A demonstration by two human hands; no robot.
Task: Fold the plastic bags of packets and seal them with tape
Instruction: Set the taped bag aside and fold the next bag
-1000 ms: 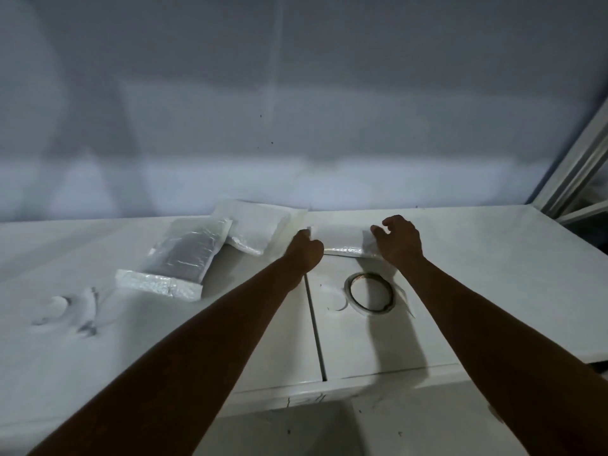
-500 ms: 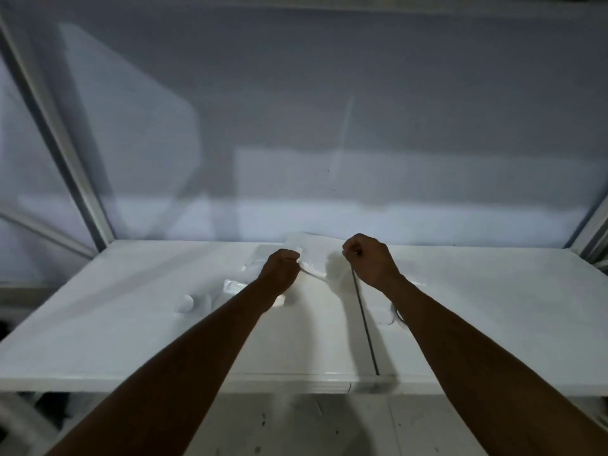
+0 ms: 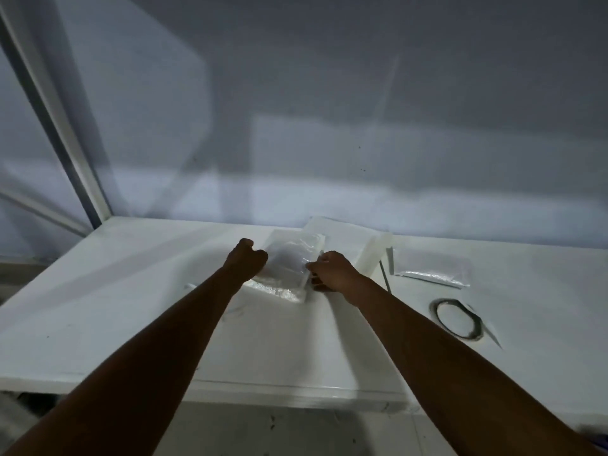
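Observation:
A clear plastic bag of packets [image 3: 289, 264] lies on the white table [image 3: 131, 317] between my two hands. My left hand [image 3: 246, 260] is closed on the bag's left edge. My right hand [image 3: 330, 270] pinches its right edge with curled fingers. A second white bag [image 3: 358, 240] lies just behind, partly under the first. A third, folded bag [image 3: 431, 269] rests flat to the right. The roll of tape [image 3: 459, 319] lies on the table at the right, apart from both hands.
A seam [image 3: 385, 274] splits the table into two panels, just right of my right hand. A grey wall rises behind the table. A slanted metal frame post [image 3: 59, 126] stands at the left rear corner. The table's front edge runs below my forearms.
Both hands left the folded bag at the right and moved left onto another bag, taking hold of its two edges. The view has swung left and down.

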